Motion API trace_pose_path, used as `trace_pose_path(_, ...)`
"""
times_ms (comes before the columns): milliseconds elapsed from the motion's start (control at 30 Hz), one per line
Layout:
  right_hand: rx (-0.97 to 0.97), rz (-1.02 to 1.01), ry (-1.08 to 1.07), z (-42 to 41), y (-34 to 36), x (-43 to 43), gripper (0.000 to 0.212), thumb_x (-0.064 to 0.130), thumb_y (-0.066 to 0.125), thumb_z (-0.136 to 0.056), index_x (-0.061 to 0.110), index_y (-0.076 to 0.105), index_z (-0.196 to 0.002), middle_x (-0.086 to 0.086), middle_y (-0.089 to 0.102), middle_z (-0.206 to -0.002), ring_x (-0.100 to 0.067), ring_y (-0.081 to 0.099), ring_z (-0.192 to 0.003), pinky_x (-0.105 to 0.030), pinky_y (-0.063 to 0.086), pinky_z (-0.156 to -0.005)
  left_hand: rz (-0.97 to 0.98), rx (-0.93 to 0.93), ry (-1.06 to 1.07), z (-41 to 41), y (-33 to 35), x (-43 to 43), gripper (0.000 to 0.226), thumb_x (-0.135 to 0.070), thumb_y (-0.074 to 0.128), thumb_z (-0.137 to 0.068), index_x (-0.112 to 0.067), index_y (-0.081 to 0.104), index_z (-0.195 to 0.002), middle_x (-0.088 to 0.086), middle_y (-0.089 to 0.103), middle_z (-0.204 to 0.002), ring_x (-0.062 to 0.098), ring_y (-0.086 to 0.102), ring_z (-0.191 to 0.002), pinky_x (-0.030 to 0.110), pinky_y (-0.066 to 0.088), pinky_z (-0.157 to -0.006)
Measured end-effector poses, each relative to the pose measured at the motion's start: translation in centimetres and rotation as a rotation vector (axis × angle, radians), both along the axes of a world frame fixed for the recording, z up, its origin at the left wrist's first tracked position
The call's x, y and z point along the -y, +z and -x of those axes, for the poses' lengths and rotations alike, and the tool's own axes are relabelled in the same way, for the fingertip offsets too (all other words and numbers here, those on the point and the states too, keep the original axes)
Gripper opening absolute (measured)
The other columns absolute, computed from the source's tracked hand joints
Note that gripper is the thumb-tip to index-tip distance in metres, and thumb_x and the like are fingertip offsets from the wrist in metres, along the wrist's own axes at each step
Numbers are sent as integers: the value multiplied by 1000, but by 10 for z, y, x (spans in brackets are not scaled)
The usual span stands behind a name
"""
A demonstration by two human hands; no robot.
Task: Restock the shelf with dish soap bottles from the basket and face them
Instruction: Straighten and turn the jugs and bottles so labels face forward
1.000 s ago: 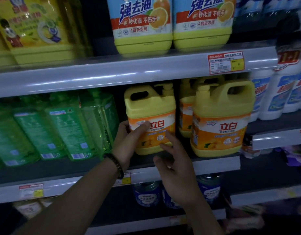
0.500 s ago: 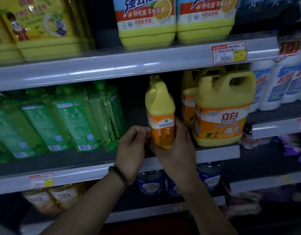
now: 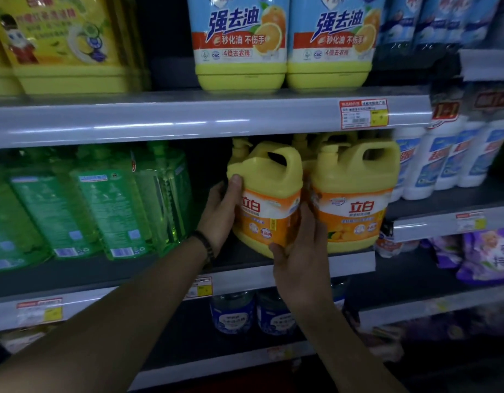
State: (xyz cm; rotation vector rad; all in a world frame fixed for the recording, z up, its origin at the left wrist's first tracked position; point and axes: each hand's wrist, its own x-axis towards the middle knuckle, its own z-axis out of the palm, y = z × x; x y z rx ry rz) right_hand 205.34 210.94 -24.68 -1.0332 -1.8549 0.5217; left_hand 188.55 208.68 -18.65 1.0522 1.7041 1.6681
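A yellow dish soap jug (image 3: pixel 269 188) with an orange label stands on the middle shelf (image 3: pixel 160 268), its label turned mostly forward and slightly to the right. My left hand (image 3: pixel 221 214) grips its left side, thumb on the yellow shoulder. My right hand (image 3: pixel 301 259) holds its lower right front corner. A second, identical yellow jug (image 3: pixel 355 191) stands right beside it, label facing out, and more yellow jugs show behind them. The basket is out of view.
Green soap bottles (image 3: pixel 108 205) fill the shelf's left part, with a dark gap between them and the held jug. White bottles (image 3: pixel 443 157) stand at the right. Large yellow and blue-labelled bottles (image 3: pixel 240 43) sit on the shelf above; blue-capped jars (image 3: pixel 233 310) below.
The jug was turned: first label forward with its handle on the left, then side-on, now label forward again with the handle on the right. Both hands stayed on it, and it now stands closer to its neighbour.
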Motion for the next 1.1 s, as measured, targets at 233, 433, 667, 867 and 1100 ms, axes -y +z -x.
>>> trace_pose_path(233, 40, -24, 77, -16, -20, 23, 91, 29, 72, -99, 29, 15, -170, 8, 16, -171, -12, 20, -157, -25, 29, -118, -110, 28, -86, -18, -11, 8, 63, -61, 62, -92, -27, 53, -145, -9, 72, -130, 4, 72, -113, 39, 56, -105)
trace_pose_path(433, 58, 117, 114, -26, -14, 10, 93, 28, 70, -102, 26, 9, -171, 6, 18, -171, -19, 23, -159, -25, 28, -122, -98, -141, 27, -25, -31, 30, 71, -69, 74, -83, -33, 54, -141, -5, 67, -134, 13, 69, -119, 45, 59, -101)
trace_pose_path(667, 123, 206, 163, -33, -2, 5, 89, 18, 63, -106, 22, 3, -171, -1, 20, -165, -25, 30, -153, -37, 38, -123, -88, -205, 96, -20, -56, 18, 76, -76, 69, -84, -45, 47, -150, 0, 62, -140, 19, 65, -126, 50, 56, -105)
trace_pose_path(867, 158, 229, 163, -41, 4, 3, 96, 22, 71, -100, 26, 7, -171, 0, 30, -155, -21, 43, -139, -23, 42, -103, -93, -196, 80, -23, -68, 11, 76, -72, 65, -88, -49, 38, -155, -3, 60, -143, 21, 62, -131, 54, 53, -107)
trace_pose_path(1100, 103, 249, 128, -35, 13, 21, 87, 26, 80, -93, 32, 28, -163, -1, 37, -146, -24, 51, -131, -31, 47, -102, -7, -178, -76, -12, -32, 52, 68, -36, 73, -93, -33, 45, -155, -5, 61, -146, 16, 60, -133, 48, 51, -112)
